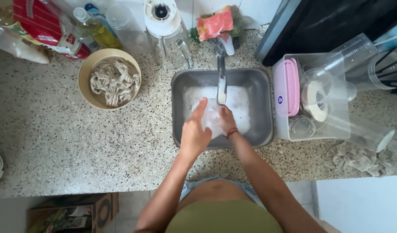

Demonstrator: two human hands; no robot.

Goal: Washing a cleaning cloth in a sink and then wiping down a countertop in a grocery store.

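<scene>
The speckled counter [56, 138] runs out of frame on both sides. One steel sink [263, 108] holds foamy water that hides its bottom, under one tap [221, 80]. Both arms reach in, and the left hand [194, 133] and right hand [226, 121] grasp one clear container [211, 118], probably a plastic cup, though its outline blurs into the suds.

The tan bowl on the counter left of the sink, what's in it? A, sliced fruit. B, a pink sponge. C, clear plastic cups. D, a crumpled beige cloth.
D: the tan bowl holds a crumpled beige cloth, bunched up inside it; the clear cups sit in the rack right of the sink.
</scene>
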